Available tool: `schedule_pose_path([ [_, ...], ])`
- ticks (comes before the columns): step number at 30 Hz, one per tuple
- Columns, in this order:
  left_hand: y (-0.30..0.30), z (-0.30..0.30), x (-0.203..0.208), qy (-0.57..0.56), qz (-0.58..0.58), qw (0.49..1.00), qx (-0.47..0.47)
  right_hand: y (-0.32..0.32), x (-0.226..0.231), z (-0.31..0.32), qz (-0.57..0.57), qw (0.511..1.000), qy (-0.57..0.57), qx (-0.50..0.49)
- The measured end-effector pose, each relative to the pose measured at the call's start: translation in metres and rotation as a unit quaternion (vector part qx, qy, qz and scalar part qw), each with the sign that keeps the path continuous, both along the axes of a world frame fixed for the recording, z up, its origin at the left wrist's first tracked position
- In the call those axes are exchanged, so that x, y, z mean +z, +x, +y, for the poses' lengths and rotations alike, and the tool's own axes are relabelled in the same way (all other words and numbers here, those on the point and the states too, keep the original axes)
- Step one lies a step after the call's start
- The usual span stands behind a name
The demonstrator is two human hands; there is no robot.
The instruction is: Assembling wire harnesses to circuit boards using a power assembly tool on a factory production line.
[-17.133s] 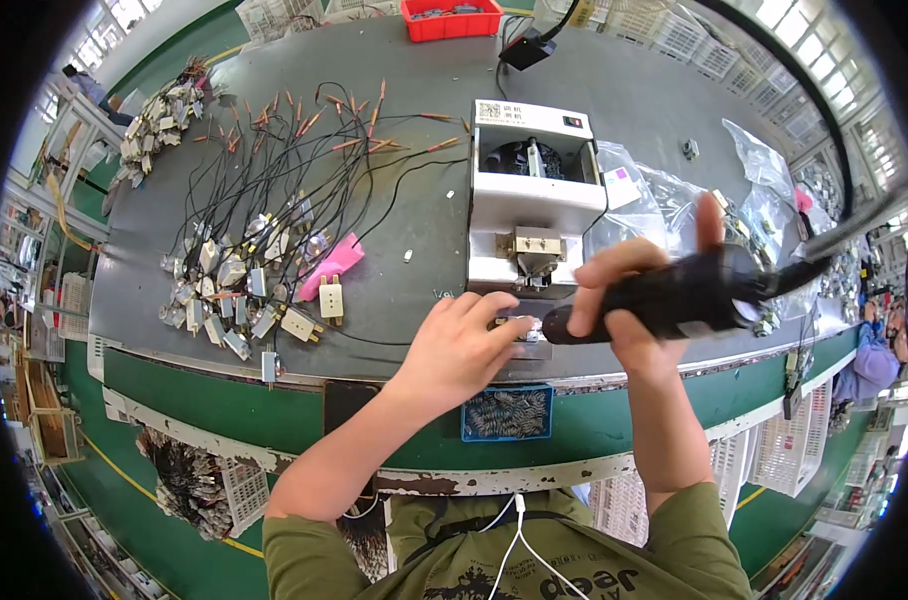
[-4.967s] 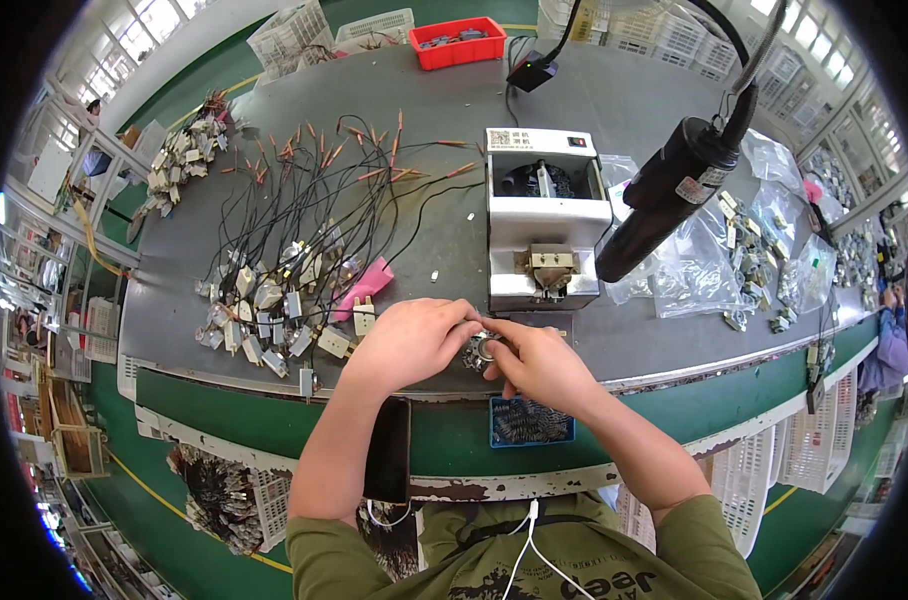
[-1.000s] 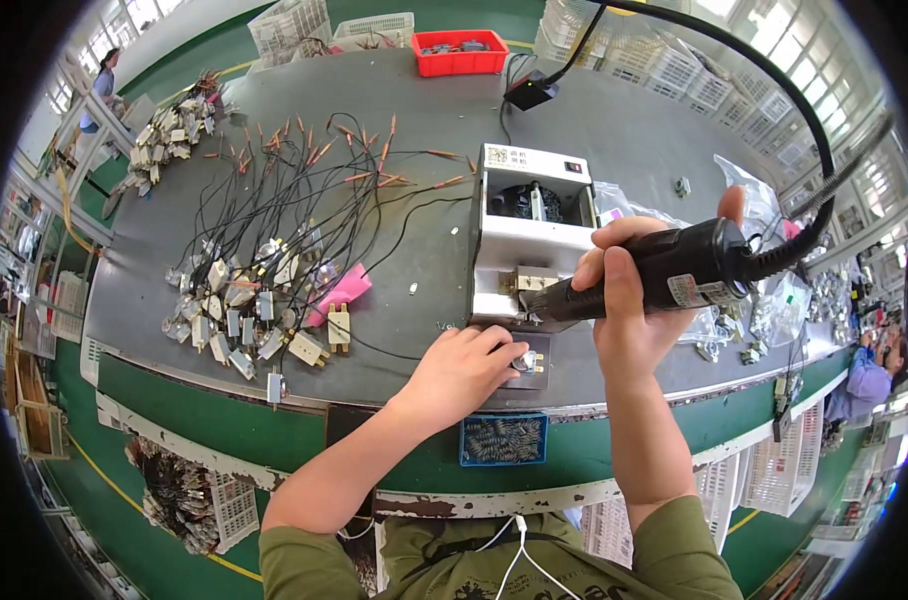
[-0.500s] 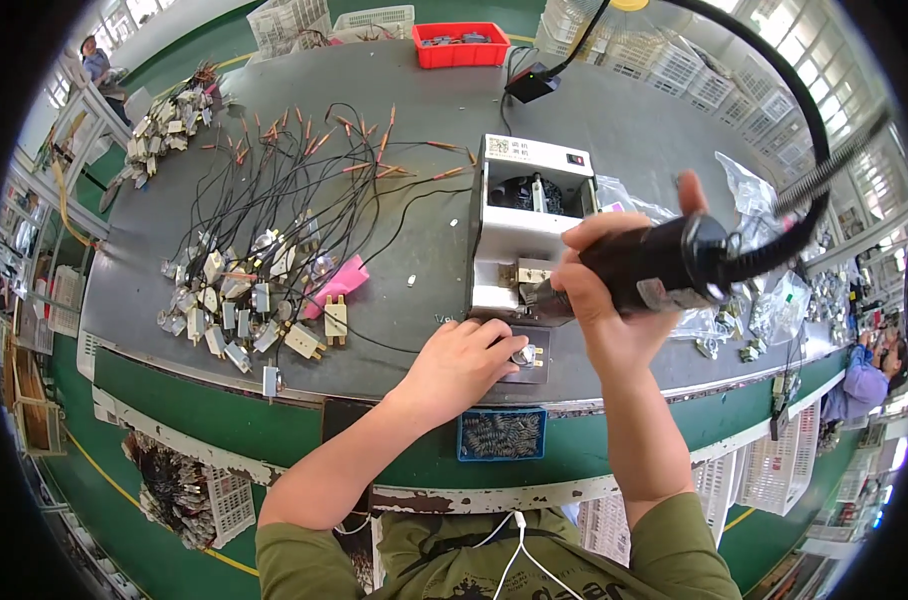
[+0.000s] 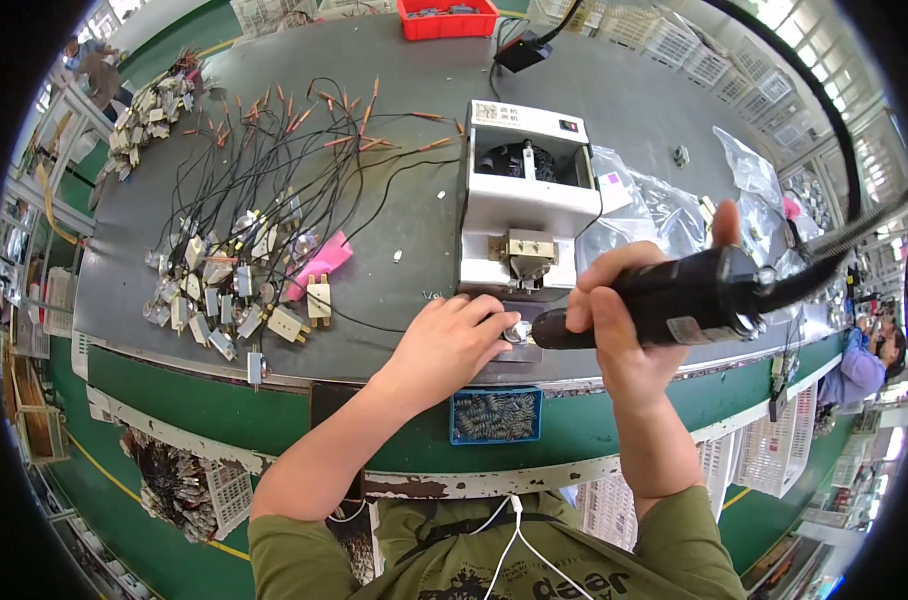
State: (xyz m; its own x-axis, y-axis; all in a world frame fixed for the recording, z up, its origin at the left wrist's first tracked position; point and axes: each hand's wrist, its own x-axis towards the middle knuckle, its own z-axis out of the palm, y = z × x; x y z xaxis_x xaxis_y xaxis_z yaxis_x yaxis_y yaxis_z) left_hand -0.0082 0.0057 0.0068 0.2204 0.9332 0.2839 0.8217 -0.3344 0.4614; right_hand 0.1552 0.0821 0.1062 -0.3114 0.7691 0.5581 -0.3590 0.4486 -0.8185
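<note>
My right hand grips a black electric screwdriver, held nearly level with its tip pointing left at a small metal part. My left hand lies on the grey bench edge and pinches that small part just below the white feeder machine. A thick black cable runs from the screwdriver's back end up to the right.
Many small white switch parts with black wires spread over the left of the bench, with a pink card among them. A blue tray of screws hangs at the bench front. Clear plastic bags and a red bin lie farther off.
The screwdriver has swung down from a raised tilt to nearly level, its tip now at the part under my left fingers. My left hand has stayed on the part.
</note>
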Motion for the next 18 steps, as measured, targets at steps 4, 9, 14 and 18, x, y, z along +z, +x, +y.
schedule_pose_path([
  [4, 0.000, 0.001, -0.002, 0.004, 0.013, 1.000, -0.004, -0.002, -0.004, -0.001, -0.006, 0.999, -0.022, -0.022],
  [9, 0.001, 0.000, -0.002, -0.007, 0.011, 1.000, 0.003, 0.000, -0.008, 0.003, -0.018, 1.000, -0.001, -0.024],
  [14, 0.001, -0.001, -0.002, -0.004, 0.010, 1.000, 0.001, 0.000, -0.011, 0.001, -0.015, 1.000, -0.018, -0.003],
  [18, 0.001, -0.001, -0.002, -0.006, 0.013, 1.000, 0.000, -0.001, -0.013, 0.000, -0.017, 1.000, -0.013, -0.006],
])
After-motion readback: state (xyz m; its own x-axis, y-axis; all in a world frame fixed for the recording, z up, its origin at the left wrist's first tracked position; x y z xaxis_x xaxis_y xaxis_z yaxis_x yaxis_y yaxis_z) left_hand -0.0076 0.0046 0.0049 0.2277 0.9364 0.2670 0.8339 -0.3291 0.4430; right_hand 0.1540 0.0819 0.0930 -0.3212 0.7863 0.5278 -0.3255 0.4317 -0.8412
